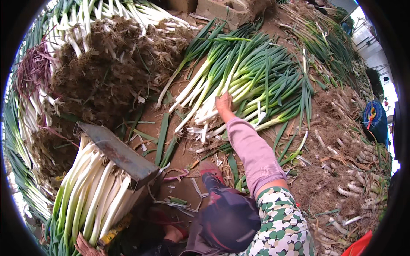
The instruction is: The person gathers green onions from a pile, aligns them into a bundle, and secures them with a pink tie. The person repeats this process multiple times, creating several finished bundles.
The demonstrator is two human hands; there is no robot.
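My right hand (224,103), at the end of a pink sleeve, is closed around the pale stalk of a green onion in the loose pile (260,81) on the ground. White stems in that pile point toward me and green leaves fan out to the far right. At the lower left, the fingers of my left hand (86,246) curl against a thick bundle of green onions (92,187); the rest of that hand is cut off by the picture's edge. A flat metal plate (119,153) stands at the bundle's white ends. Yellow tape (115,230) shows beside the bundle.
A big heap of rooted green onions (102,64) rises at the far left. Trimmed root ends (350,187) cover the ground at right, near a blue bag (376,121). Concrete blocks (224,12) lie at the back. My dark-clad knee (230,222) is between my arms.
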